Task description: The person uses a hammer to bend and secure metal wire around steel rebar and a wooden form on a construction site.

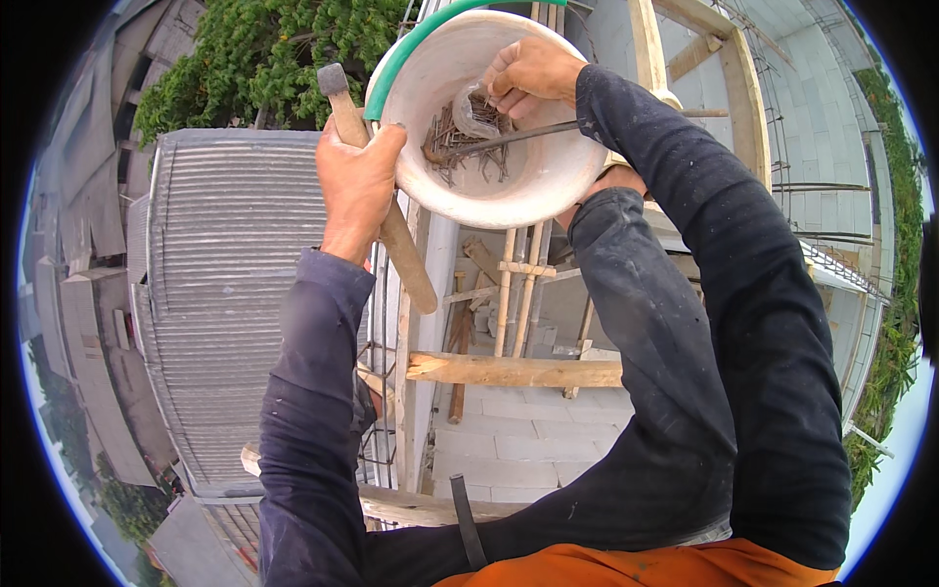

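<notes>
Left fingers around a hammer (head up, long axis tilted left), right fingers, hold unclear

Hands on hammer, in bucket

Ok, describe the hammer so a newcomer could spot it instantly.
Find the big whitish bucket at top centre. At its left side, the left hand grips the hammer. Unlike the thin metal bar reaching into the bucket, it has a thick wooden handle and blocky grey head.

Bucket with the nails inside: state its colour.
The bucket is off-white; the head view shows it best.
</notes>
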`<move>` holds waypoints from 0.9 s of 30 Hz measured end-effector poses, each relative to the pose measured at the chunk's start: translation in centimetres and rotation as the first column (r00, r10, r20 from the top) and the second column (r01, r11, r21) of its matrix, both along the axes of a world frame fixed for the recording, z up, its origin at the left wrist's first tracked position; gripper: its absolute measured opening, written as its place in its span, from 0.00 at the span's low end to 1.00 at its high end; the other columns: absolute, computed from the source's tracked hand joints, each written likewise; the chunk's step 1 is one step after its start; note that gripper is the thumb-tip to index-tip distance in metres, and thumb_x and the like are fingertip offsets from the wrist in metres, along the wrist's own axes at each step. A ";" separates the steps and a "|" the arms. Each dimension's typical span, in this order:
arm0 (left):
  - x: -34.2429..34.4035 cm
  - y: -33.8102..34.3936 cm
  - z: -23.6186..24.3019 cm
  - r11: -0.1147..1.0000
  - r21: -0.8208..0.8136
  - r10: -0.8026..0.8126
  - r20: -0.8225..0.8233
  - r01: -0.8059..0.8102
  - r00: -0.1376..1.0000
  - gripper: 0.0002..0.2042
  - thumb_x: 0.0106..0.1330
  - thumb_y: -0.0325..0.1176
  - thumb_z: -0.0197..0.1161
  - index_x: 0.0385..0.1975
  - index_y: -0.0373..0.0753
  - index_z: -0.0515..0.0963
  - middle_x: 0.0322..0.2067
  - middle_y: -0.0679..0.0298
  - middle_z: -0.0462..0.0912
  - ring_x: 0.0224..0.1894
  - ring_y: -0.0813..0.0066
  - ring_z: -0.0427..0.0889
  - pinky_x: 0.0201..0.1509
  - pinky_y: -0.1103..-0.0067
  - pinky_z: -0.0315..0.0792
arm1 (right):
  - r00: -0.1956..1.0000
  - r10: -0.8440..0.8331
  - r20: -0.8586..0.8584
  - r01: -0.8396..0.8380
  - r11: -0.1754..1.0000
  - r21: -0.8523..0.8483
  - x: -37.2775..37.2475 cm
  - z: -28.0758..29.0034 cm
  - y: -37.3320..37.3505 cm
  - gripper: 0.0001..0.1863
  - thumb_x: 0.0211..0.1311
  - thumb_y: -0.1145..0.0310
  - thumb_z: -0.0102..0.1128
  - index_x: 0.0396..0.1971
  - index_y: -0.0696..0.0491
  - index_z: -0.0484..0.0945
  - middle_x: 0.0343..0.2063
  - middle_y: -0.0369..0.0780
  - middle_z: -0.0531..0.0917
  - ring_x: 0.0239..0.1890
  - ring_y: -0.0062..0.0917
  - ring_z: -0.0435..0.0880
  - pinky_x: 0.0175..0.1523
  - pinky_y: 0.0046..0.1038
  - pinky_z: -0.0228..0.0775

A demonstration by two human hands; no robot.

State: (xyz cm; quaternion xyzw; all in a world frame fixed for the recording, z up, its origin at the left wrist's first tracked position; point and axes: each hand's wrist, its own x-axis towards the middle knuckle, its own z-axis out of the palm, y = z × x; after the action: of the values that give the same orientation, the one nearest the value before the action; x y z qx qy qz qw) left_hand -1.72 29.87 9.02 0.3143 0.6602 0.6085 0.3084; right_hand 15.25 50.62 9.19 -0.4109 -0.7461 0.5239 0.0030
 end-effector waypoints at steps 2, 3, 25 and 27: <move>0.0 -0.1 0.0 1.000 0.002 0.005 0.007 -0.005 1.000 0.15 0.58 0.28 0.67 0.43 0.30 0.77 0.33 0.62 0.83 0.32 0.78 0.82 0.38 0.77 0.77 | 1.000 -0.017 0.000 0.017 1.000 -0.023 -0.1 0.0 -0.2 0.13 0.64 0.74 0.63 0.46 0.62 0.83 0.37 0.45 0.89 0.35 0.27 0.90 0.41 0.26 0.88; 0.0 -0.2 -0.1 1.000 0.003 0.009 0.009 -0.009 1.000 0.15 0.58 0.28 0.67 0.44 0.30 0.77 0.34 0.62 0.83 0.32 0.78 0.82 0.38 0.77 0.77 | 1.000 -0.008 0.017 0.008 1.000 -0.013 -0.1 -0.1 -0.3 0.13 0.63 0.75 0.63 0.46 0.62 0.83 0.36 0.45 0.89 0.34 0.27 0.90 0.40 0.26 0.88; 0.2 -0.3 0.4 1.000 -0.016 -0.023 0.013 0.023 1.000 0.13 0.60 0.27 0.66 0.43 0.30 0.77 0.34 0.62 0.83 0.33 0.78 0.81 0.39 0.77 0.77 | 0.870 0.237 0.432 -0.493 0.424 0.760 -2.9 -3.7 -3.0 0.09 0.56 0.70 0.64 0.35 0.55 0.88 0.31 0.49 0.89 0.36 0.44 0.90 0.43 0.42 0.83; 0.1 -0.3 0.2 1.000 -0.005 -0.016 0.017 0.016 1.000 0.13 0.59 0.27 0.66 0.43 0.30 0.77 0.34 0.62 0.83 0.33 0.78 0.81 0.38 0.77 0.77 | 0.874 0.241 0.421 -0.485 0.438 0.757 -3.0 -3.7 -3.3 0.09 0.56 0.70 0.64 0.35 0.56 0.88 0.31 0.50 0.89 0.35 0.44 0.90 0.43 0.43 0.83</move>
State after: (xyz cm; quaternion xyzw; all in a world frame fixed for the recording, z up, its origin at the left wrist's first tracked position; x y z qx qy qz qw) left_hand -1.61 29.54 9.23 0.3135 0.6564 0.6072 0.3196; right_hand 12.23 47.35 5.50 -0.2473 -0.9685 0.0271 -0.0061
